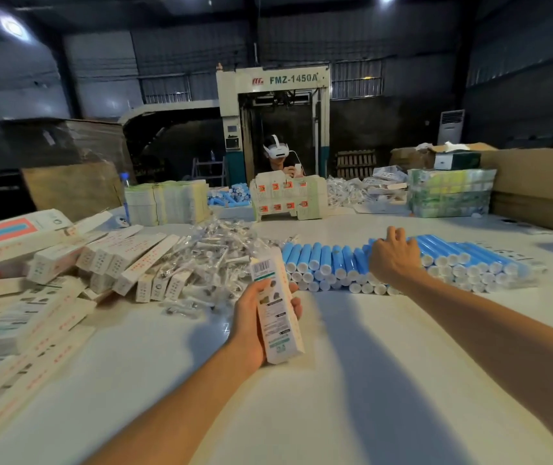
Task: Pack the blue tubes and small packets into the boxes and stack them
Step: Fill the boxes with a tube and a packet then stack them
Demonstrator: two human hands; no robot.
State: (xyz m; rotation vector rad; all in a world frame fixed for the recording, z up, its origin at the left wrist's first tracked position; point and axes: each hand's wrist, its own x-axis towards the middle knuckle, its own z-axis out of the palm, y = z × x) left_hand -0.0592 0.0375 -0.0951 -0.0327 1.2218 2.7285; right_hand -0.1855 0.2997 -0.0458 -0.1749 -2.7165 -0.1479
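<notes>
Holding a box point(277, 307) in curled fingers, the left hand point(255, 325) waits over the table point(369, 364). The right hand point(392, 260) curls over the tubes point(322, 263), apparently picking one. Packets point(214, 256) lie heaped beside them. A pile point(107, 263) of boxes at the left suggests much is packed, but many tubes remain.

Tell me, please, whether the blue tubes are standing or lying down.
Lying down: the blue tubes rest on their sides in stacked rows, white caps toward the camera.

Glossy blue plastic tubes point(332, 260), a matt printed cardboard box point(277, 307), clear crinkly packets point(214, 250), smooth white table point(302, 397).
</notes>
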